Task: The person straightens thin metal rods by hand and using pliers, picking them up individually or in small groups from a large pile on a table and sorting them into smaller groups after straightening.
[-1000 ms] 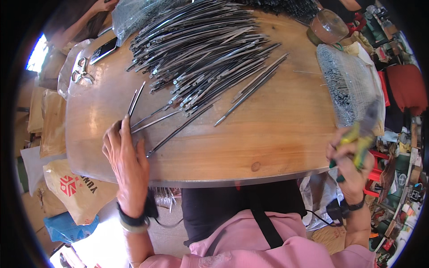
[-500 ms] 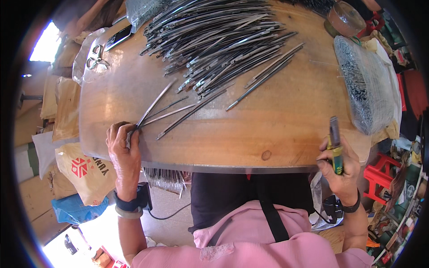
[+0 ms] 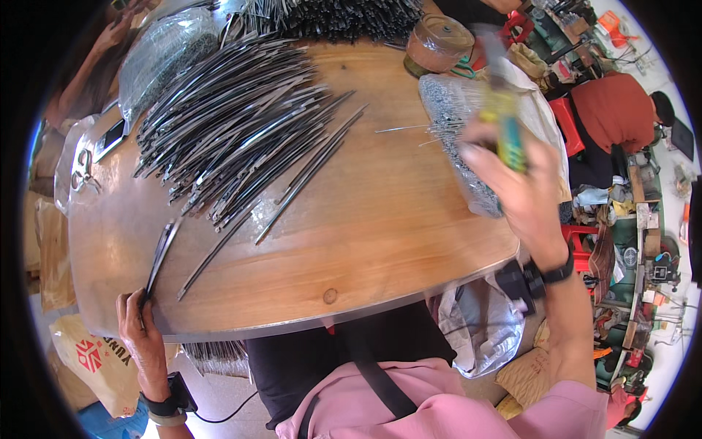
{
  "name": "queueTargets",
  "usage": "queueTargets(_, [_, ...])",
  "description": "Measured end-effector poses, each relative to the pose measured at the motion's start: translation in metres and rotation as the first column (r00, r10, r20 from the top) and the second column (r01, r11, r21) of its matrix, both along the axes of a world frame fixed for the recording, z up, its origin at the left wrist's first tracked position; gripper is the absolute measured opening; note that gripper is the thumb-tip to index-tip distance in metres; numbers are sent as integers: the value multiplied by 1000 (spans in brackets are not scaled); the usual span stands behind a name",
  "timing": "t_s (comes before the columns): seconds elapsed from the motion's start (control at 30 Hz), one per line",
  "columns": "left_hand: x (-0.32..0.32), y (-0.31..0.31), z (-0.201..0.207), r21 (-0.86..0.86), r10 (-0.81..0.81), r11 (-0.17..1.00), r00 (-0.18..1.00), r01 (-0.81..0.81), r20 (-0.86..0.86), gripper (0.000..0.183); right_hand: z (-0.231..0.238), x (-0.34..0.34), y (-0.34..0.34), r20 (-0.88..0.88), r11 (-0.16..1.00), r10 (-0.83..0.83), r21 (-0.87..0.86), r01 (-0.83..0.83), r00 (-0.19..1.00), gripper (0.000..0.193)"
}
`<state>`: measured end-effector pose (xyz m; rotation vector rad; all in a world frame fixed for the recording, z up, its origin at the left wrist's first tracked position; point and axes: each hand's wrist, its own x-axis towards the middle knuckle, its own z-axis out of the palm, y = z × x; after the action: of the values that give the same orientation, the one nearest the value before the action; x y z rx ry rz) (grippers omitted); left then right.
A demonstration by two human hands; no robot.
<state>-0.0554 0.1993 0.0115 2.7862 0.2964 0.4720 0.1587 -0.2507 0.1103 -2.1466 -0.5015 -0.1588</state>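
Note:
My left hand (image 3: 139, 333), at the table's near left edge, is closed round the lower ends of a few thin metal strips (image 3: 159, 256), which fan upward. A large pile of similar dark strips (image 3: 227, 124) covers the far left of the table. A loose strip (image 3: 227, 252) and a few more (image 3: 314, 175) lie below and right of it. Raised on the right, my right hand (image 3: 526, 197) grips a tool with a yellow and green handle (image 3: 508, 135); motion blurs its metal end. Behind that hand is a clear plastic bag of thin wires (image 3: 447, 110).
Scissors (image 3: 84, 175) and a phone (image 3: 111, 139) lie at the left of the wooden table (image 3: 380, 227). A round container (image 3: 441, 44) and another plastic bag (image 3: 164, 62) stand at the back. At upper left is another person's hand (image 3: 113, 33); a person in dark red (image 3: 610, 110) is at the right.
The view has swung to the right. My right hand has risen from the table's near edge to beside the wire bag, tool still in it. The strips in my left hand are drawn closer together.

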Motion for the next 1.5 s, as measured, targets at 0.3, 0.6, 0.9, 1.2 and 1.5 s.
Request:
queueTargets(0.3, [3,-22,19,-5,118,993,992,-118,52,40,-55,76,36,313,569,497,-822,-31,809,5])
queueTargets(0.6, [31,-78,28,13,-83,996,975,88,-204,19,-33,59,42,404,701,426,-713,-13,810,2])
queueTargets(0.9, [25,-99,51,-106,-68,993,990,55,-120,9,-40,64,34,444,725,463,-688,-39,767,7])
queueTargets(1.2, [6,-166,45,-884,-34,-350,948,-309,-318,13,12,-36,33,472,955,-234,277,109,850,8])
queueTargets(1.5, [27,-212,39,-549,-168,-821,985,-156,-29,34,-60,-101,-8,-62,926,-237,288,245,969,15])
